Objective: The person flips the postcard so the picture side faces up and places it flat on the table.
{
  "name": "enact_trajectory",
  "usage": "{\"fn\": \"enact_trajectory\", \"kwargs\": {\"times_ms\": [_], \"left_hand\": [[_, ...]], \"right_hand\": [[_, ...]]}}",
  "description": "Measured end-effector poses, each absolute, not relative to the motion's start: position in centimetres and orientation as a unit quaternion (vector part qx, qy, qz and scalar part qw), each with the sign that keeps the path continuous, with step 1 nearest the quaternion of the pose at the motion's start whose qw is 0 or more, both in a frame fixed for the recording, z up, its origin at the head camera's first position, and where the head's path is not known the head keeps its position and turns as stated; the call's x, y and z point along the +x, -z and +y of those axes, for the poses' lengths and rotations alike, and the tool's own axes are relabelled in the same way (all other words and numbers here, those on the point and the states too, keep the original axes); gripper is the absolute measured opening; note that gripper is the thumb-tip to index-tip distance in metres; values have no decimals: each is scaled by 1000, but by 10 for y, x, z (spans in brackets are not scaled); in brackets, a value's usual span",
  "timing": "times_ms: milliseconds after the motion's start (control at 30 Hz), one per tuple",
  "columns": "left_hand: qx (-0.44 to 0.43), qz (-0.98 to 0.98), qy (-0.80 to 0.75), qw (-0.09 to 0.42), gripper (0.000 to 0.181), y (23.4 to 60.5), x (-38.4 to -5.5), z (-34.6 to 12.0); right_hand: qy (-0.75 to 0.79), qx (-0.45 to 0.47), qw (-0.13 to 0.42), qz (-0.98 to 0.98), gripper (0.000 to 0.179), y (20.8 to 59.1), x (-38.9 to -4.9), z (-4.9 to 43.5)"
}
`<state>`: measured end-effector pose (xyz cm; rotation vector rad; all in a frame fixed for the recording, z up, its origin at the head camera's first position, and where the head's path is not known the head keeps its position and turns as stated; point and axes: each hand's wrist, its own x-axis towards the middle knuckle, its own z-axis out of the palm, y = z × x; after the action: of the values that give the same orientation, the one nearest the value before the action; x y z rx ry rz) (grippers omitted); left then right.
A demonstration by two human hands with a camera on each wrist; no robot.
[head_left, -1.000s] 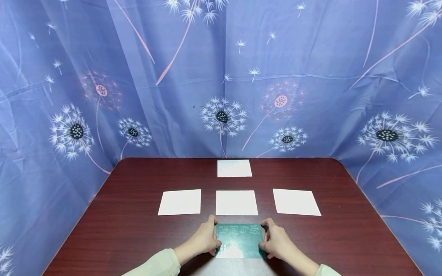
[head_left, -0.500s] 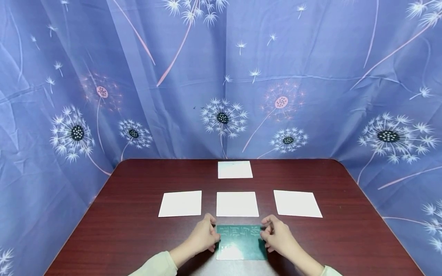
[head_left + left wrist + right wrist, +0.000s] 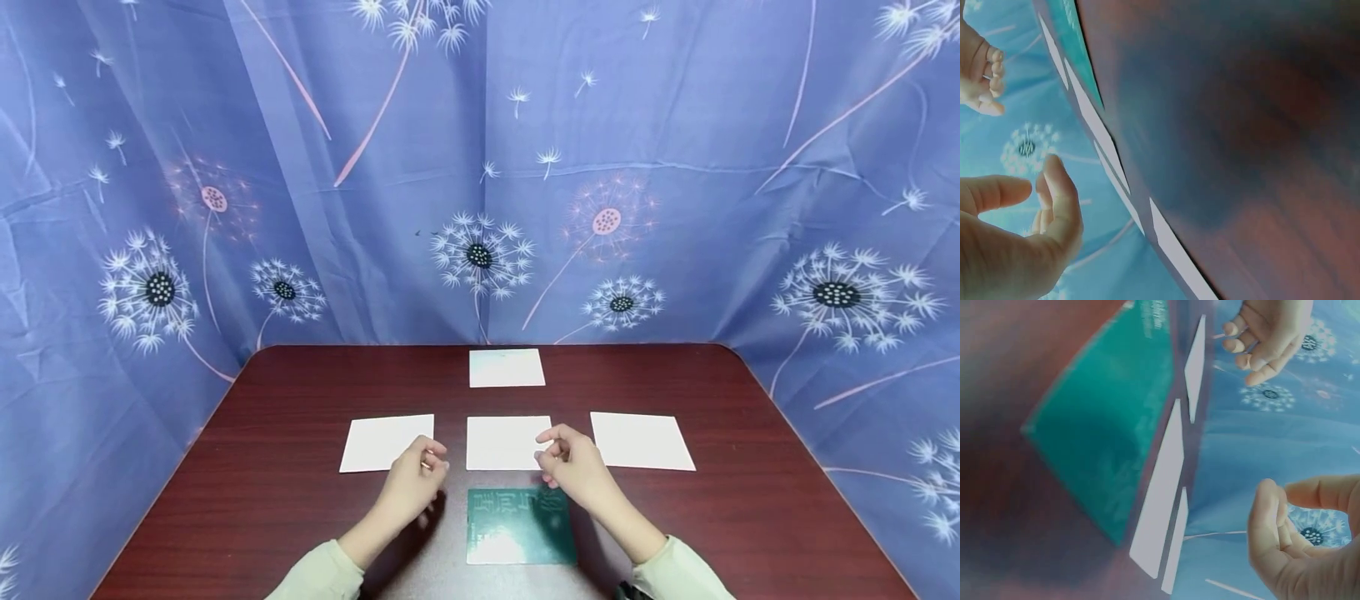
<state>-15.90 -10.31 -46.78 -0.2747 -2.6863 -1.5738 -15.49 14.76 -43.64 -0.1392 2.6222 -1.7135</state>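
A glossy green card (image 3: pixel 517 527) with pale Chinese characters along its far edge lies flat at the near middle of the table. My left hand (image 3: pixel 408 483) is raised to its left, overlapping the left white card (image 3: pixel 375 446) in the head view. Over the card's far right corner hovers my right hand (image 3: pixel 577 467), covering the right edge of the middle white card (image 3: pixel 502 443). Both wrist views show the left hand (image 3: pixel 1029 231) and right hand (image 3: pixel 1304 544) with loosely bent fingers and nothing between them. The hands' shadows fall on the green card and tabletop.
Another white card (image 3: pixel 645 442) lies to the right, and one more white card (image 3: pixel 507 368) sits near the back edge. All rest on a dark red wooden table (image 3: pixel 750 517). A blue curtain (image 3: pixel 375 275) with dandelion prints hangs behind and at both sides.
Both hands have let go of the green card's sides and lifted up and away, the left one outward to the left, the right one forward. The green card stays in place.
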Motion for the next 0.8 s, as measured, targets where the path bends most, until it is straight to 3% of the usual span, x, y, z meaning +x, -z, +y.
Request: {"fn": "enact_trajectory", "kwargs": {"times_ms": [800], "left_hand": [[37,-823,557,105,19,428,-191,-163]], "right_hand": [[629,-79,-16,773,23,400,-189,92]]}}
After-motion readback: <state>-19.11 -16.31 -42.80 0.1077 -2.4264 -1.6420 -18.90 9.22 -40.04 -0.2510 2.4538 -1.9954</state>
